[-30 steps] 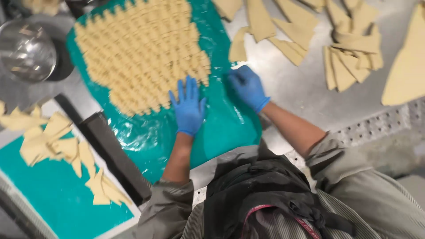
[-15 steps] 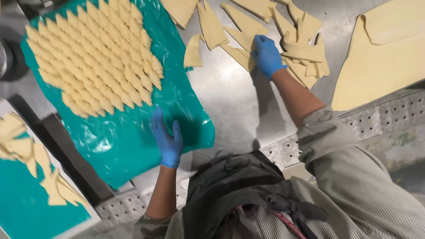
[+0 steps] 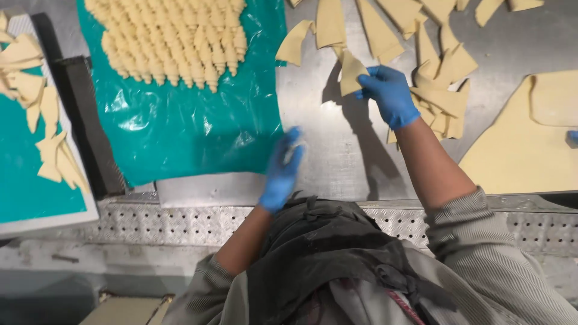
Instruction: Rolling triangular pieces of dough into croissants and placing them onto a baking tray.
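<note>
One dough triangle (image 3: 351,71) is pinched in the right hand (image 3: 388,95), sticking out past its fingertips; the blurred left hand (image 3: 282,168), grip unclear, hovers beside the green sheet (image 3: 180,126).

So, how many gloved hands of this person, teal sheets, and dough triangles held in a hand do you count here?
Gloved hands: 2, left hand and right hand
Teal sheets: 2, middle and far left
Held triangle: 1, in the right hand
Total: 5
</note>
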